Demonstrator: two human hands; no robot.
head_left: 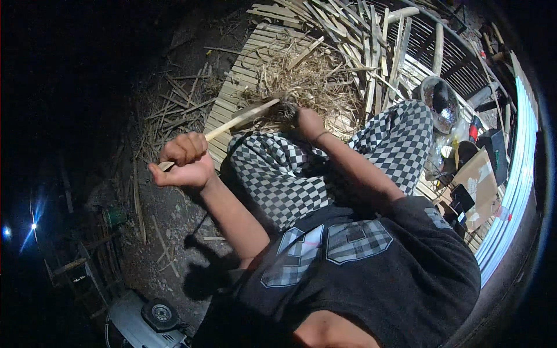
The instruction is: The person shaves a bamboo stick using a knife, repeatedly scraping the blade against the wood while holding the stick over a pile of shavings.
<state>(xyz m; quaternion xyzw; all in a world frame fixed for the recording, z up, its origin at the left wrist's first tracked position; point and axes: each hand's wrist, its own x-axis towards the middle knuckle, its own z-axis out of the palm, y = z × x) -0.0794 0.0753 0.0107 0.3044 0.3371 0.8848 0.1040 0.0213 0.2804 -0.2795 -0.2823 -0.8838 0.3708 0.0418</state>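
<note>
In front of me on the left, my left hand [184,158] is closed round a pale bamboo strip [241,118], its thumb stretched out along the near end. The strip slants up and right to a dark, rough bundle [285,109] beside my right hand [310,123]. That hand is closed, its fingers mostly hidden, and what it grips I cannot make out. A dark flat piece, perhaps a blade, lies close under the strip. Curly shavings [301,75] are heaped just beyond both hands, past my crossed legs in checkered trousers [278,188].
I sit on a slatted bamboo platform [226,95]. Split bamboo strips [371,49] are piled at the far right. A cardboard box [474,185] and a round clear container [439,104] stand at my right. More strips [183,95] litter the ground at left.
</note>
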